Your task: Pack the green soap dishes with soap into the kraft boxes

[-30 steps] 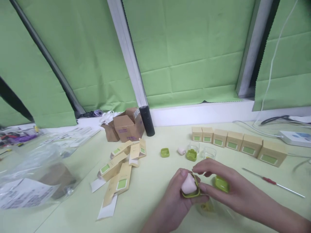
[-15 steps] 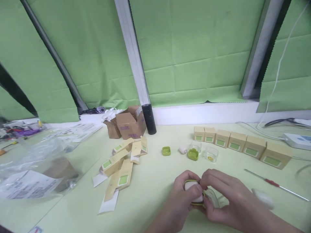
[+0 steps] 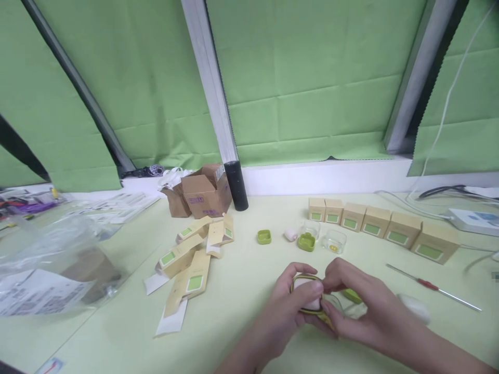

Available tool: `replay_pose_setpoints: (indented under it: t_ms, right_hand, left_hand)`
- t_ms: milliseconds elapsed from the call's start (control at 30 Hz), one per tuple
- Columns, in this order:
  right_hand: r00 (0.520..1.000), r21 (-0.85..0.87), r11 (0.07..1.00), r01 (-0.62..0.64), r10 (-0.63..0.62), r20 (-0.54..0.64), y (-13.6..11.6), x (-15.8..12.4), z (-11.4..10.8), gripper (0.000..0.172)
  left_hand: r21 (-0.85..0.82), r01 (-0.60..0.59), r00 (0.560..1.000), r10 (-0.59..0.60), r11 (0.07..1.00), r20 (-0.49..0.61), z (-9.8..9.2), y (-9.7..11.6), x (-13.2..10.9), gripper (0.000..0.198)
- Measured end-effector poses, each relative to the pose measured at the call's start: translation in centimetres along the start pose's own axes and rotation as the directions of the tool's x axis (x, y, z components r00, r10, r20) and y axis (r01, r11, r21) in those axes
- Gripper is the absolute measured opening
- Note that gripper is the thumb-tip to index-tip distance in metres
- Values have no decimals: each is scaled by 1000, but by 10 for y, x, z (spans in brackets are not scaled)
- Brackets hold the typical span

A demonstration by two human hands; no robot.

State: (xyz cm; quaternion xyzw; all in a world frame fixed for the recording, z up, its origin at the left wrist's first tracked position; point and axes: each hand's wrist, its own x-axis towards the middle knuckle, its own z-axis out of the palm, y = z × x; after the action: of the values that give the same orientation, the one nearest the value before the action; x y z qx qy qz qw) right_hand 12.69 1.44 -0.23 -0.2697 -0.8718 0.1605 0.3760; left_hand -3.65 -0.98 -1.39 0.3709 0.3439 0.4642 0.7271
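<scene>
My left hand (image 3: 286, 301) is wrapped round a small rounded-square object (image 3: 312, 305) with a white middle and a dark and yellow-green rim, the thumb pressed across its top. At the same object's right edge, the thumb and fingertips of my right hand (image 3: 360, 301) pinch the rim. A yellow-green part shows below, between the hands. Beneath my right hand, a clear container (image 3: 335, 302) and a green piece (image 3: 352, 296) are partly hidden. A white rounded object (image 3: 415, 308) lies beyond my right forearm.
Ahead sit a green square cup (image 3: 264, 237), a pinkish-white lump (image 3: 290, 235), a green flower-shaped cup (image 3: 306, 242) and clear containers (image 3: 334, 242). Small boxes (image 3: 397, 232) line the right back, with a red-handled screwdriver (image 3: 432, 287) nearer. Opened cartons (image 3: 198, 270) lie left; a black cylinder (image 3: 237, 185) stands behind.
The object in my hands has tilted slightly, and its yellow-green part shows more below. A green piece has come into sight behind my right hand. The view has shifted a little.
</scene>
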Motion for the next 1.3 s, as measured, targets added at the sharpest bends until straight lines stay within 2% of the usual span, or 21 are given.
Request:
replay_pose_setpoints:
  t_ms: [100, 167, 267, 333, 400, 433, 467, 500, 533, 567, 633, 733, 800, 867, 933, 1000, 1033, 1100, 1167, 1233, 1300]
  right_hand:
    - [998, 114, 993, -41, 34, 55, 1, 3, -4, 21]
    - [996, 136, 989, -61, 50, 80, 0, 4, -3, 31]
    - [989, 146, 986, -84, 64, 133, -1, 3, 1, 45]
    - [990, 160, 982, -99, 81, 118, 2, 2, 1, 43]
    - [992, 209, 970, -124, 119, 40, 11, 0, -4, 41]
    - [989, 257, 957, -137, 145, -12, 17, -1, -10, 40]
    - [982, 311, 938, -152, 179, -62, 24, -1, -18, 39]
    - [970, 359, 918, -171, 221, -105, 31, -2, -27, 39]
    - [955, 393, 899, -192, 264, -138, 37, -2, -37, 39]
    - [935, 410, 885, -218, 310, -172, 43, -3, -47, 39]
    - [895, 399, 874, -276, 385, -226, 53, -7, -64, 44]
    - [818, 395, 850, -348, 481, -315, 64, -17, -74, 46]
    - [748, 446, 810, -380, 553, -367, 71, -25, -70, 49]
    - [670, 516, 757, -401, 627, -399, 77, -32, -62, 54]
    - [596, 569, 704, -426, 691, -409, 83, -39, -55, 57]
    - [547, 595, 678, -432, 721, -425, 88, -43, -51, 57]
    - [539, 600, 676, -428, 723, -431, 89, -44, -51, 57]
    - [563, 600, 682, -419, 713, -417, 91, -45, -51, 57]
    - [592, 594, 692, -409, 697, -404, 91, -47, -53, 57]
    - [618, 579, 708, -404, 678, -398, 89, -49, -56, 56]
    - [661, 536, 739, -407, 644, -386, 86, -49, -58, 52]
  left_hand:
    - [-36, -54, 999, 54, 998, 9, -1, -1, 1, 30]
    - [-41, -71, 997, 72, 997, 16, 0, -6, 2, 30]
    - [-110, -100, 993, 106, 989, 48, 2, -17, 6, 40]
    - [-128, -114, 992, 120, 985, 43, 0, -17, 10, 50]
    - [42, -152, 988, 153, 988, -21, -7, -7, 16, 54]
    - [245, -174, 978, 196, 954, -67, -14, 2, 20, 52]
    - [471, -178, 960, 258, 864, -110, -23, 13, 24, 48]
    - [706, -152, 925, 351, 692, -145, -34, 24, 29, 43]
    - [891, -55, 902, 406, 450, -150, -45, 34, 35, 42]
    - [929, 13, 888, 422, 369, -180, -58, 43, 41, 48]
    - [947, 121, 865, 436, 297, -247, -80, 53, 55, 71]
    - [950, 232, 838, 453, 209, -304, -96, 52, 70, 86]
    - [966, 226, 836, 484, 127, -259, -89, 47, 77, 88]
    - [990, 137, 877, 461, 25, -134, -70, 43, 88, 81]
    - [997, -17, 935, 352, -73, 42, -46, 41, 105, 72]
    - [976, -168, 955, 223, -139, 196, -22, 39, 130, 75]
    - [963, -218, 953, 178, -157, 245, -11, 36, 144, 80]
    - [944, -281, 943, 130, -171, 305, 7, 31, 168, 84]
    - [937, -312, 933, 137, -160, 334, 19, 27, 179, 71]
    - [939, -322, 922, 188, -120, 340, 24, 28, 171, 57]
    - [951, -304, 914, 264, -54, 307, 21, 32, 146, 53]
